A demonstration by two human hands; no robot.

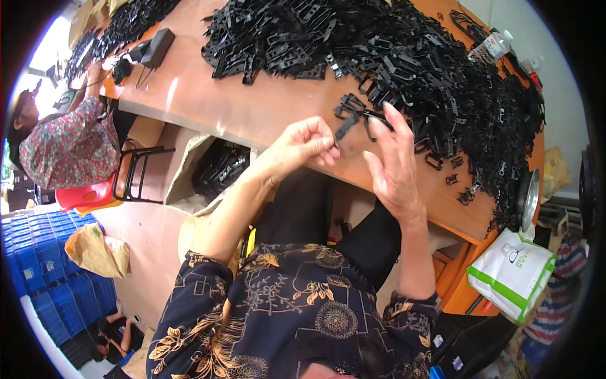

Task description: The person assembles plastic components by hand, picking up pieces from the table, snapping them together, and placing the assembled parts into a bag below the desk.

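My left hand is closed in a pinch at the table's near edge. A small dark bit shows at its fingertips, too little of it to name. Just beyond those fingertips lie a few black plastic parts, one of them long and narrow and reaching toward the hand. My right hand is raised to the right with thumb and fingers apart. Its fingertips are close to the same parts, and I see nothing gripped in it. Behind both hands a big heap of black plastic parts spreads over the wooden table.
A clear bottle stands at the far right. A white-green bag is beside the table, lower right. Left of my legs, an open sack holds black parts. Another person works at the left, near stacked blue crates.
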